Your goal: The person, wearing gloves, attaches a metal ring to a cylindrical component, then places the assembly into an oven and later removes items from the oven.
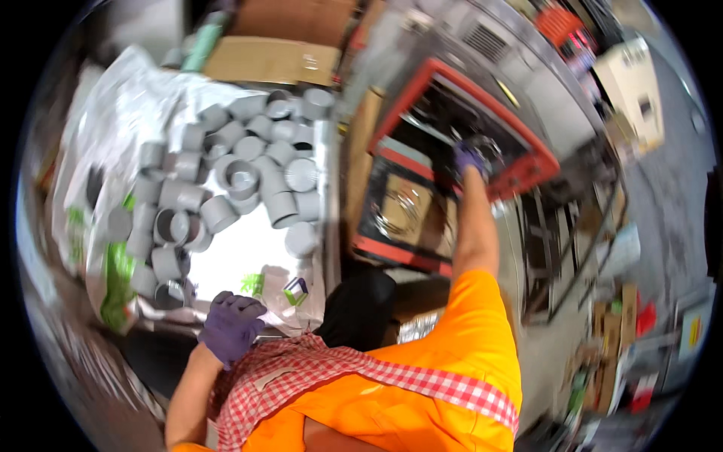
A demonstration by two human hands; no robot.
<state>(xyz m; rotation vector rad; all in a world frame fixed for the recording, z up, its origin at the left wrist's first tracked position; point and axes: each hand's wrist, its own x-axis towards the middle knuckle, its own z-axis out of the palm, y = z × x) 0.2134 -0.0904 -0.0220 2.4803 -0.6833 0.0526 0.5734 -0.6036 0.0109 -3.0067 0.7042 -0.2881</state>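
My left hand, in a purple glove, is at the near edge of a plastic-lined box. Its fingers are loosely bent and a little apart, and no object shows in them. Beyond it lie many short grey plastic pipe fittings, some standing and some on their sides. My right hand, also gloved in purple, reaches into the opening of a red-framed machine. Shiny metal parts are beside it. Its fingers are smeared and partly hidden, so I cannot tell whether it grips anything.
Below the opening, a red-edged tray holds a cardboard piece with shiny wire-like bits. Brown cardboard lies behind the fittings. A dark metal frame stands right of my arm. Cartons are stacked at the far right.
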